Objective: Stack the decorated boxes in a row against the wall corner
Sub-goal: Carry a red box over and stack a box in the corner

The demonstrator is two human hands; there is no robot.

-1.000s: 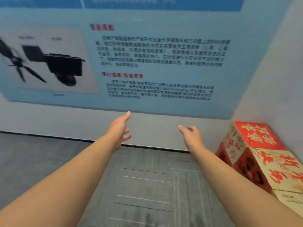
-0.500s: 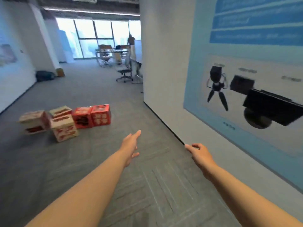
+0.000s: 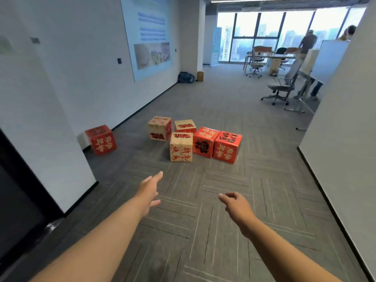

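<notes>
Several decorated boxes sit in a cluster on the grey carpet ahead of me: a beige box (image 3: 181, 147) in front, a red box (image 3: 205, 142) and another red box (image 3: 227, 147) to its right, and two beige boxes (image 3: 159, 128) (image 3: 184, 126) behind. One more red box (image 3: 101, 139) stands alone by the left wall. My left hand (image 3: 149, 192) reaches forward with straight fingers and holds nothing. My right hand (image 3: 237, 206) is stretched out with loosely curled fingers, also empty. Both hands are well short of the boxes.
White walls run along both sides of the corridor, with a dark doorway (image 3: 18, 200) at the near left. An office chair (image 3: 281, 86), a whiteboard (image 3: 327, 60) and desks stand at the far right, where two people are. A dark bag (image 3: 185, 77) lies by the far wall.
My view has swung left, away from the wall poster and the corner boxes, to face down the corridor. The box cluster now lies straight ahead. Both hands stay outstretched and empty.
</notes>
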